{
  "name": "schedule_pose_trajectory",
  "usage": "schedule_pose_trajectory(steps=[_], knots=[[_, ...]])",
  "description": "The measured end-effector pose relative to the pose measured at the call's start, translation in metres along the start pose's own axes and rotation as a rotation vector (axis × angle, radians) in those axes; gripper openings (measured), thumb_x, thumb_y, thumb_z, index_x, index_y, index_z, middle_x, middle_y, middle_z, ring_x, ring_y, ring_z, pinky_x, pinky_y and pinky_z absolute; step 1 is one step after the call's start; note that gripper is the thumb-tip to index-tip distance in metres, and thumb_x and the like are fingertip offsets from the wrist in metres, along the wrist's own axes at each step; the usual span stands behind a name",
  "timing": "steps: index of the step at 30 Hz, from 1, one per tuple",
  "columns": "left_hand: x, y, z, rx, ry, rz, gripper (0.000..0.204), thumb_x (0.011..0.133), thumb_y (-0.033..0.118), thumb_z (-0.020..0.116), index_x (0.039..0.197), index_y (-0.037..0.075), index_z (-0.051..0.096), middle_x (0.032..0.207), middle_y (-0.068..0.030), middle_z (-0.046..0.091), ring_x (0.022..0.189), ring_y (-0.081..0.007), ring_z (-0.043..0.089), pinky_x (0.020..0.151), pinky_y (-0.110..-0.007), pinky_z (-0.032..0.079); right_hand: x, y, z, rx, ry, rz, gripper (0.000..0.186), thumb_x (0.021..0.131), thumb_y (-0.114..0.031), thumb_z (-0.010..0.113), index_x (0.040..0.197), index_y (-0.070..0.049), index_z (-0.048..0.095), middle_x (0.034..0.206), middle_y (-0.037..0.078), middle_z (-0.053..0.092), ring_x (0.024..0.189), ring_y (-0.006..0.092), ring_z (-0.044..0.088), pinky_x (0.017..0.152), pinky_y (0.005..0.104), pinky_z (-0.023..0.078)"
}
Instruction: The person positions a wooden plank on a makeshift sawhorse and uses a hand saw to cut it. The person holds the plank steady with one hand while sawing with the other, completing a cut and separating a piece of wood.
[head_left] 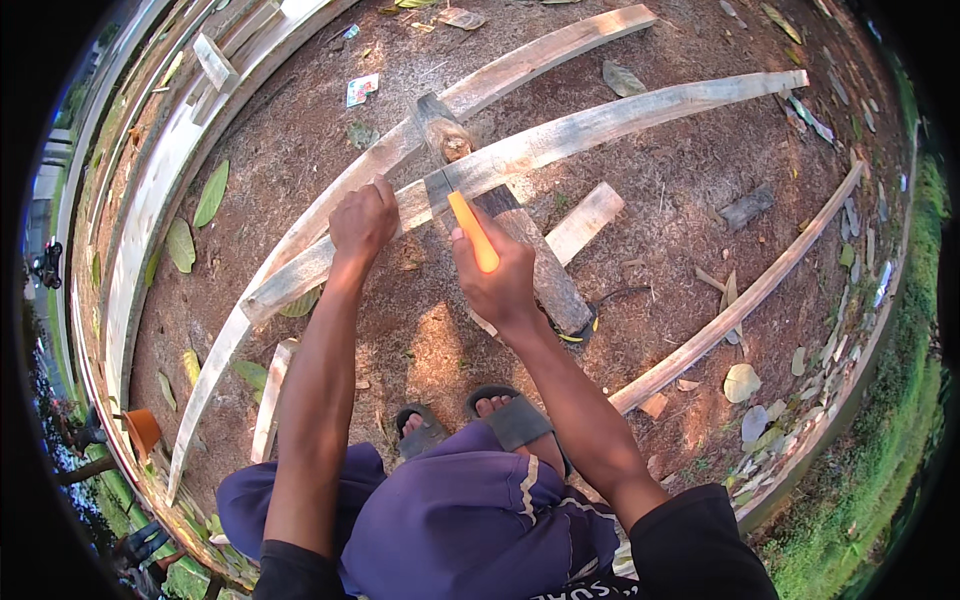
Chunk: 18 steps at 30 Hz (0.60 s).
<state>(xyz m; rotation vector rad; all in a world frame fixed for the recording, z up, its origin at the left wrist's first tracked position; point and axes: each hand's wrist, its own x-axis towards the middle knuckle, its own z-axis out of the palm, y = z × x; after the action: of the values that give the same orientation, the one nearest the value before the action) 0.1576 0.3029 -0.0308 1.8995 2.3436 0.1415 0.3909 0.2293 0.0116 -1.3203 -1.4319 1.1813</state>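
Observation:
My right hand (500,275) is closed round the orange handle of a hand saw (472,232). Its narrow grey blade points away from me and meets the near wooden plank (600,118), seen almost edge-on. To the left, my left hand (363,220) is closed at that plank's near edge, its fingertips mostly hidden. Beneath the plank lies a thick, weathered wood block (550,280), crossing it at an angle. A second long plank (545,55) rests across the block's far part, behind the first.
A short pale offcut (585,222) lies right of the block, and a black-and-yellow object (585,330) sits at its near end. A long wooden strip (745,300) slants across the right. At left stand a short board (270,400) and a pale long beam (150,220). Leaves litter the soil.

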Motion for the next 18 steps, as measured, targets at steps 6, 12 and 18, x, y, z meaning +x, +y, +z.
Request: schedule_pose_trajectory(steps=[6, 12, 18], knots=[[0.003, -0.009, -0.001, 0.006, 0.010, -0.016, 0.051, 0.106, 0.034, 0.038, 0.083, 0.001, 0.069, 0.072, -0.0240, 0.070, 0.068, -0.0472, 0.069, 0.074, -0.064, 0.053, -0.166, 0.004, -0.074, -0.138, -0.006, -0.084, 0.049, 0.091, -0.008, 0.065, 0.138, 0.008, 0.060, 0.112, 0.024, 0.075, 0.087, 0.0263, 0.078, 0.077, 0.0340, 0.061], [-0.010, 0.004, -0.010, -0.031, 0.242, 0.243, 0.046, 0.104, 0.044, 0.049, 0.109, 0.001, 0.064, 0.094, -0.0201, 0.068, 0.090, -0.0338, 0.068, 0.080, -0.054, 0.052, -0.163, 0.003, -0.078, -0.123, 0.009, -0.050, 0.049, 0.089, -0.006, 0.066, 0.136, 0.008, 0.061, 0.107, 0.022, 0.075, 0.084, 0.0238, 0.077, 0.072, 0.0340, 0.059], [-0.026, -0.020, 0.016, 0.281, 0.132, 0.262, 0.050, 0.083, 0.021, 0.078, 0.120, -0.003, 0.055, 0.111, -0.0208, 0.065, 0.106, -0.0347, 0.064, 0.090, -0.045, 0.051, -0.151, -0.042, -0.081, -0.094, -0.005, 0.002, 0.047, 0.090, -0.005, 0.066, 0.136, 0.007, 0.062, 0.102, 0.019, 0.076, 0.083, 0.0185, 0.075, 0.074, 0.0315, 0.058]])
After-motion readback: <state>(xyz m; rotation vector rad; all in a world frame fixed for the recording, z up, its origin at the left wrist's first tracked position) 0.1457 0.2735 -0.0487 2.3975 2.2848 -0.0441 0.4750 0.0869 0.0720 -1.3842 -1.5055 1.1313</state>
